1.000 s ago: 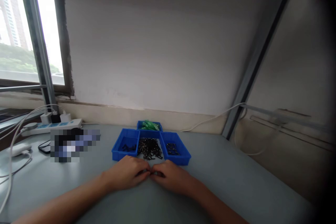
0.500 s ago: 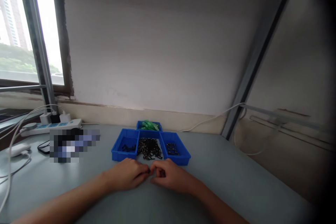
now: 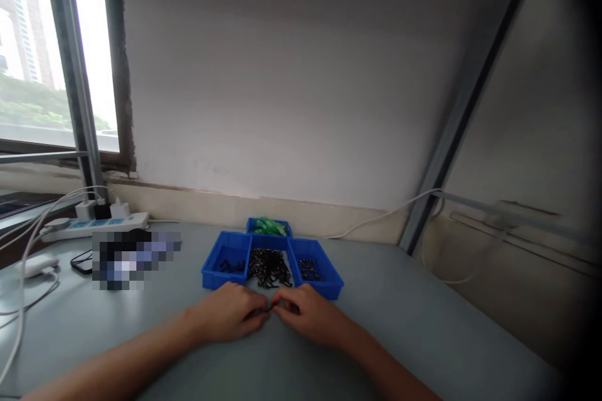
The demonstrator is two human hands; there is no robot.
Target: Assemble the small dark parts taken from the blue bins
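Observation:
My left hand (image 3: 234, 312) pinches a small dark screw (image 3: 269, 308) just above the table, in front of the bins. Facing it, my right hand (image 3: 308, 312) has thumb and forefinger closed on the screw's other end. Fingers hide most of it, so I cannot tell whether a second part is on it. Just beyond my hands lies a pile of dark screws (image 3: 270, 268). A blue bin (image 3: 211, 281) on the left holds several black pieces (image 3: 232, 266). In the right blue bin (image 3: 324, 289) are small shiny metal parts (image 3: 310, 270).
Behind the pile, another blue bin (image 3: 249, 223) holds green plastic (image 3: 269, 226). A white power strip (image 3: 122, 223) with plugs and cables stands at the back left, near a blurred-out object (image 3: 134, 260). A white cable (image 3: 367, 223) runs along the wall to a metal post (image 3: 423, 219).
My right thumb and forefinger have come together on the screw's end; before, they were apart. My left hand keeps its pinch. The view has shifted slightly.

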